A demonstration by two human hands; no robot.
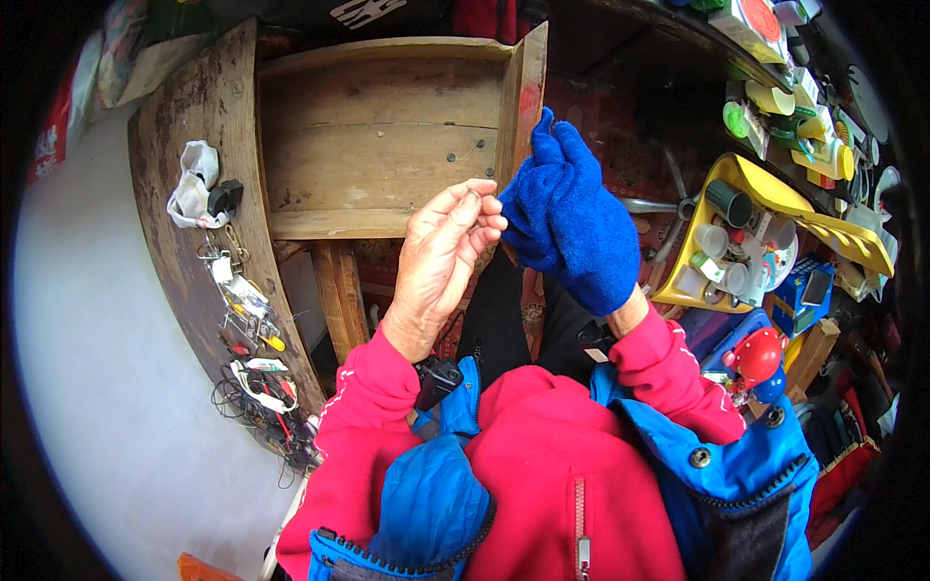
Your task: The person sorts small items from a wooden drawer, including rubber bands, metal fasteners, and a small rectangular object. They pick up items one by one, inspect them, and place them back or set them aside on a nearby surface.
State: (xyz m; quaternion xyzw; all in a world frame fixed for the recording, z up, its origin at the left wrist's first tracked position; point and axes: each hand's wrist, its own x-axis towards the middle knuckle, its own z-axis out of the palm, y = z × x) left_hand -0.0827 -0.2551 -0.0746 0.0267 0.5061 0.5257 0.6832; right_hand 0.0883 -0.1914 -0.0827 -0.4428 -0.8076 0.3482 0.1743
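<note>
My left hand (pixel 447 254) is bare, palm up, with thumb and fingertips drawn together. Whether something tiny is pinched there cannot be made out. Its fingertips are close beside a blue plush cloth or mitt (pixel 574 218) that covers my right hand up to the wrist. Two finger-like points stand up at its top, and the right hand's own fingers are hidden inside. Beyond both hands lies a shallow wooden drawer (pixel 385 152), with several small dark specks on its bottom boards. The blue covering is close against the drawer's right end board (pixel 522 102).
On the left, a worn wooden board (pixel 211 109) carries a whitish cloth (pixel 195 185) and tangled cables (pixel 254 407). At right are a yellow plastic basket (pixel 795 210) of small containers, a red ball-shaped object (pixel 757 356) and a crowded shelf. A metal star-shaped base (pixel 654 207) stands on the patterned floor.
</note>
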